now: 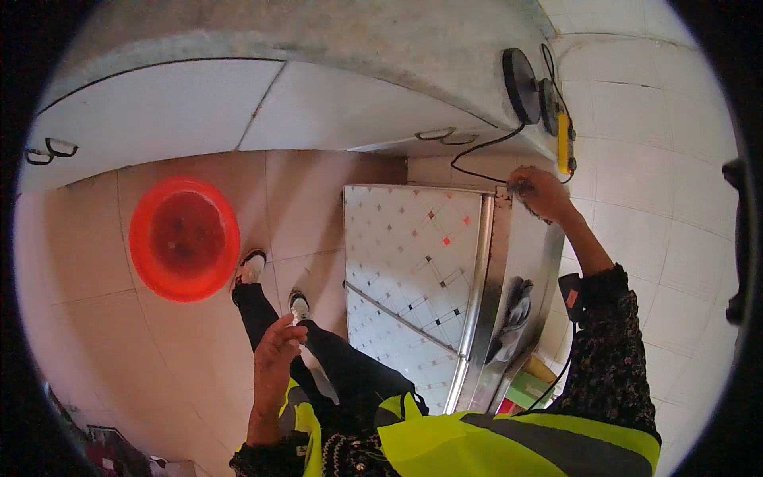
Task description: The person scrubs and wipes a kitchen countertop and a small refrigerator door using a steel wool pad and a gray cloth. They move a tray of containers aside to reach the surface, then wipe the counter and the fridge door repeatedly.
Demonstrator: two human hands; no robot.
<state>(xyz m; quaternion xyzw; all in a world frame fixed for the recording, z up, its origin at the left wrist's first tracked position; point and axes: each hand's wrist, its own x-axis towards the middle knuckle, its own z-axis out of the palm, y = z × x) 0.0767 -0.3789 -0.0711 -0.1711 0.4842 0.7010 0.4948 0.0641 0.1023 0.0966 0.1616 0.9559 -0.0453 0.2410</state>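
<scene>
My right hand [541,192] is at the far end of a metal-framed cabinet's narrow top [524,250], fingers bent over a dark grey, crumpled cloth or scouring pad [522,188]. The hand covers part of it, so its exact kind is unclear. A black cord [471,158] runs close by the fingertips. Over the floor, in front of my legs, my left hand [279,346] hangs with loosely bent fingers and holds nothing. A grey cloth or glove [514,319] lies crumpled on the cabinet top, nearer to me.
A red plastic basin [140,241] with dark liquid stands on the tiled floor, left of my shoes. Patterned cabinet doors [411,256] face my legs. Ahead, a stone-like counter [334,36] carries a round black appliance [521,86] and a yellow power strip [563,143] against the wall.
</scene>
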